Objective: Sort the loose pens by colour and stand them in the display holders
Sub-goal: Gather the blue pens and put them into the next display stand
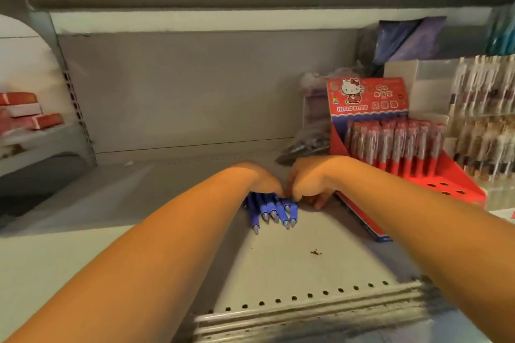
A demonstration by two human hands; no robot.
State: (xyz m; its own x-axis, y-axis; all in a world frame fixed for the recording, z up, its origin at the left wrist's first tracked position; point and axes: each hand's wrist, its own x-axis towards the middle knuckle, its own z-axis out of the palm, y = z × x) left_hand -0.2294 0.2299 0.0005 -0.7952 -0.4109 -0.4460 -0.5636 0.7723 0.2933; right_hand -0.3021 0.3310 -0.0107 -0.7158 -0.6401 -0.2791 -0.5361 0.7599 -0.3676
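**Blue pens (271, 210) bunched on the shelf under two hands**

The grey shelf (278, 262) lay open from 9 o'clock to its middle, with bare floor between the left upright and the hands. Red boxes (25, 111) were stacked on a neighbouring ledge at far 9 o'clock, well apart from the work. The back panel (181, 92) closed the bay at 12 o'clock. At 6 o'clock ran the perforated front lip (306, 294), with a small crumb (316, 252) on the bare floor between it and the pens. To 3 o'clock the room ended at the red display holder (448, 185). Its near corner sat just beside the right hand, red pens (395, 145) stood upright in its rear rows, and some front holes were empty. Hanging packets (485, 108) crowded beyond it.

Both forearms reached in from 6 o'clock and met near the middle. The left hand (263, 179) lay knuckles-up over the pens' far ends, grasping the bunch. The right hand (309, 184) was curled with its knuckles up, its fingers touching the bunch's 3 o'clock side. Whether it pinched a pen could not be told.

The pens lay flat on the shelf floor at the centre, slightly fanned. Their long axes ran roughly 12 to 6, and their silver tips pointed toward 6 o'clock.
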